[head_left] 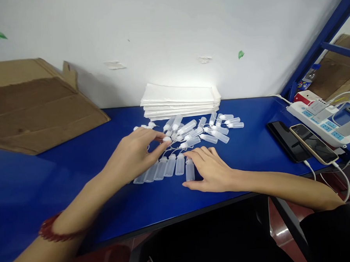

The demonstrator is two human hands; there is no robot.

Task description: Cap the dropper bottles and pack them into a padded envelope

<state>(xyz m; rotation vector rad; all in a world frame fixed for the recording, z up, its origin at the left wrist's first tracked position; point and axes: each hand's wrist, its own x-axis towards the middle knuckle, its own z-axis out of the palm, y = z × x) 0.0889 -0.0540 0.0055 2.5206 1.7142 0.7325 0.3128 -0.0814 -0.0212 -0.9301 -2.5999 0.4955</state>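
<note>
My left hand (137, 148) pinches a small white cap (166, 139) between thumb and forefinger. My right hand (212, 170) has its thumb at the base and its fingers at the neck of a small translucent squeeze bottle (190, 171), which lies on the blue table. To the left of that bottle, several similar bottles (170, 166) lie side by side in a row, partly behind my left wrist. Beyond both hands is a loose heap of more bottles (220, 135) with white caps and thin tethers.
A stack of white packets (179, 99) stands against the wall. At the left is a brown cardboard box (38, 107). Two phones, one black (288, 140) and one light-framed (313, 143), lie at the right with cables, beside a white power strip (319, 123).
</note>
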